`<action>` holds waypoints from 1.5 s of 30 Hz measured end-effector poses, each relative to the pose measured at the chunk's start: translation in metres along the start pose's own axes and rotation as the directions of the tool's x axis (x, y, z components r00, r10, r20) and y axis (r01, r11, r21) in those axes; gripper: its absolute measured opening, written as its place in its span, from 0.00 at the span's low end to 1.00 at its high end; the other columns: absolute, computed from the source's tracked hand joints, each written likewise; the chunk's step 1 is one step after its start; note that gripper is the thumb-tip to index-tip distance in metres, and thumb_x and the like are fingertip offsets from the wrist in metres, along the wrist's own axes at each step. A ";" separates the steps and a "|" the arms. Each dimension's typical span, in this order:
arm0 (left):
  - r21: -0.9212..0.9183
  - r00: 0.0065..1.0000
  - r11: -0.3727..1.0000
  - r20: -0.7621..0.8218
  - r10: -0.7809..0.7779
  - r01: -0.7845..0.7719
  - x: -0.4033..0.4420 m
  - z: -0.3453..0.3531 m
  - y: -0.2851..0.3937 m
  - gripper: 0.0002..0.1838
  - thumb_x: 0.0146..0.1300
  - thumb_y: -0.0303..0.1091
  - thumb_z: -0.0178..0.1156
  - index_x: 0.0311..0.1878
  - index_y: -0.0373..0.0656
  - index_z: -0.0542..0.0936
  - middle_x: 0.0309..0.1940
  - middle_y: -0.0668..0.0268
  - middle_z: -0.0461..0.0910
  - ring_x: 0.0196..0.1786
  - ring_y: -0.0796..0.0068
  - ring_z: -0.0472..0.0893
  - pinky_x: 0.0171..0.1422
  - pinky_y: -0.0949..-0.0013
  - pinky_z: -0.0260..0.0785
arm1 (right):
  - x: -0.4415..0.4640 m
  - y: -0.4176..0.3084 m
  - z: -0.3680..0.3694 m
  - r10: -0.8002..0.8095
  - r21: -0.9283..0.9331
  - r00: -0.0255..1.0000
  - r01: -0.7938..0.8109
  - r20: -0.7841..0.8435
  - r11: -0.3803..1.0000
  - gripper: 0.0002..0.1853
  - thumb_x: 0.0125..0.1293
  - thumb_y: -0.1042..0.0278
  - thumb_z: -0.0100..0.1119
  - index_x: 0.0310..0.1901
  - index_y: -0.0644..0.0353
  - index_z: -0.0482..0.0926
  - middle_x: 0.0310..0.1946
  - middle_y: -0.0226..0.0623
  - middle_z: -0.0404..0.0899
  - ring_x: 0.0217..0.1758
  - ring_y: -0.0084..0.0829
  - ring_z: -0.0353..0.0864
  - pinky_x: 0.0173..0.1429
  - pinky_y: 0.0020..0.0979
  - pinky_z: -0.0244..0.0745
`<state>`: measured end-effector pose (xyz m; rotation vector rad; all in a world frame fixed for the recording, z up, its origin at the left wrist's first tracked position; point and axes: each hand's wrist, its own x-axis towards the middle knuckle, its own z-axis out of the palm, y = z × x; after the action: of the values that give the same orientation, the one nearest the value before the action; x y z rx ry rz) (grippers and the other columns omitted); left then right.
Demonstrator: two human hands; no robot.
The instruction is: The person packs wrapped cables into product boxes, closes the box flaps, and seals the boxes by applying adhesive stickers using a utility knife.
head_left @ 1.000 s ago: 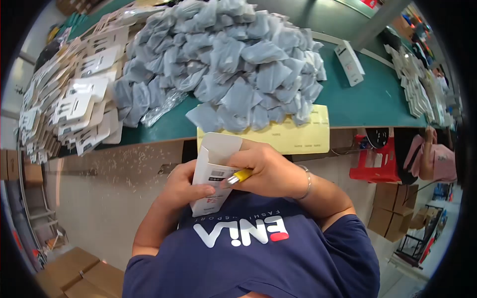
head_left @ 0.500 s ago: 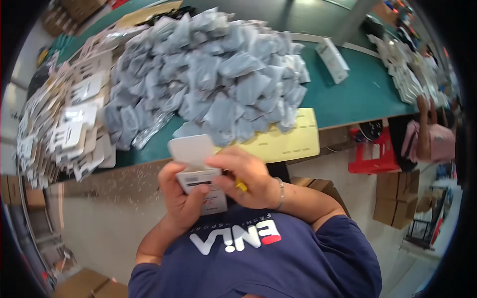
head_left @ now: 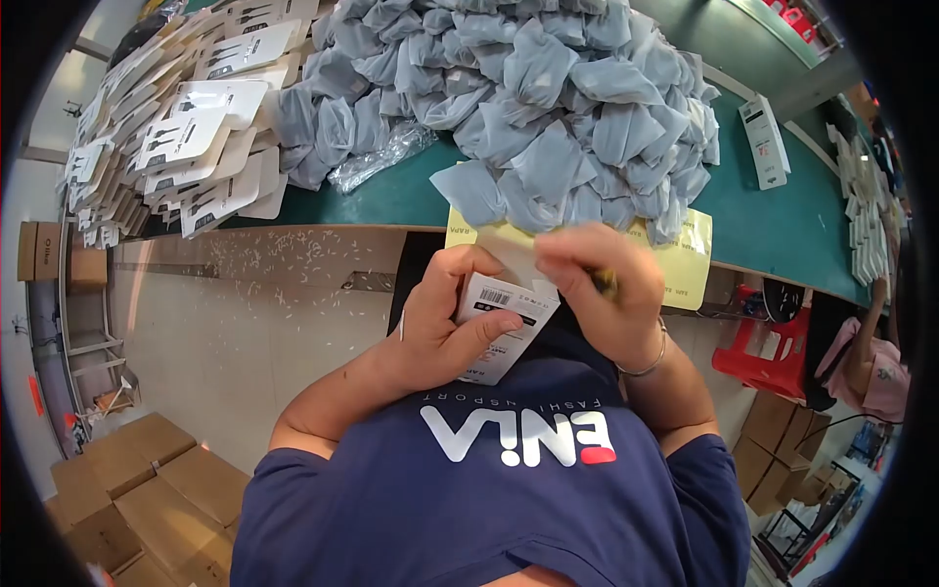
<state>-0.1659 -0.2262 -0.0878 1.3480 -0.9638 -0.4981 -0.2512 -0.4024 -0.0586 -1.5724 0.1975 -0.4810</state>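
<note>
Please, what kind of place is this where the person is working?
It looks like a packing workshop, perhaps in a factory: a large pile of grey bags and many white cards lie on a green workbench, with cardboard boxes on the floor.

1. Navy shirt (head_left: 460, 514), with short left sleeve (head_left: 284, 494) and right sleeve (head_left: 706, 479).
2. Large white letters (head_left: 510, 440) across the chest, with a rounded red block (head_left: 598, 456) at one end.
3. Smaller, fainter lettering (head_left: 584, 402) alongside.
4. Thin, silvery bracelet (head_left: 649, 364) around the right wrist (head_left: 638, 352).
</note>
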 end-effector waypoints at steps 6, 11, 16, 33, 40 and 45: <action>-0.062 0.999 0.997 -0.014 -0.052 0.051 -0.003 0.000 0.002 0.25 0.62 0.23 0.64 0.59 0.41 0.64 0.41 0.60 0.77 0.32 0.76 0.76 0.38 0.75 0.70 | 0.017 -0.006 -0.012 -0.150 -0.059 0.948 0.173 0.280 0.983 0.11 0.56 0.82 0.66 0.42 0.64 0.82 0.34 0.33 0.79 0.30 0.20 0.70 0.35 0.18 0.65; 0.040 0.998 0.998 0.038 0.044 -0.046 -0.004 0.004 0.003 0.29 0.63 0.24 0.64 0.63 0.40 0.61 0.43 0.56 0.78 0.35 0.72 0.78 0.41 0.73 0.71 | 0.020 -0.021 -0.006 0.381 0.194 0.888 -0.434 0.259 0.880 0.09 0.56 0.83 0.66 0.40 0.65 0.83 0.34 0.32 0.79 0.31 0.20 0.71 0.36 0.18 0.65; -0.262 0.995 0.964 -0.100 0.009 -0.035 -0.007 0.013 -0.002 0.35 0.63 0.25 0.64 0.69 0.40 0.56 0.45 0.52 0.78 0.39 0.69 0.79 0.45 0.72 0.71 | 0.022 -0.020 -0.004 0.321 0.035 0.887 -0.352 0.332 0.935 0.08 0.56 0.84 0.65 0.37 0.65 0.84 0.34 0.32 0.79 0.32 0.20 0.71 0.38 0.19 0.65; 0.016 0.999 0.999 0.006 -0.049 0.049 -0.013 0.000 -0.002 0.27 0.66 0.25 0.60 0.67 0.38 0.64 0.48 0.59 0.78 0.39 0.73 0.77 0.44 0.74 0.69 | 0.007 -0.007 -0.012 -0.065 -0.141 0.913 0.132 0.403 0.981 0.11 0.58 0.85 0.62 0.42 0.63 0.84 0.39 0.35 0.80 0.35 0.26 0.73 0.40 0.23 0.67; -0.041 0.998 0.998 -0.025 -0.053 0.052 -0.020 0.002 -0.002 0.23 0.67 0.22 0.56 0.64 0.38 0.66 0.52 0.58 0.75 0.43 0.74 0.75 0.48 0.74 0.69 | -0.013 0.004 -0.020 -0.075 -0.038 0.917 0.098 0.391 0.994 0.17 0.60 0.85 0.61 0.51 0.62 0.82 0.50 0.43 0.80 0.42 0.33 0.80 0.45 0.28 0.74; -0.149 0.986 0.975 0.010 -0.168 0.167 -0.014 0.007 0.001 0.21 0.68 0.21 0.55 0.62 0.38 0.65 0.54 0.57 0.72 0.46 0.73 0.74 0.50 0.74 0.68 | -0.034 0.005 -0.020 -0.155 -0.192 0.918 0.238 0.365 0.952 0.21 0.60 0.83 0.62 0.57 0.64 0.78 0.53 0.44 0.78 0.41 0.35 0.80 0.47 0.29 0.75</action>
<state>-0.1791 -0.2189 -0.0914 1.2989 -0.7974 -0.6832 -0.2893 -0.4070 -0.0703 -1.8913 -0.1853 -0.3365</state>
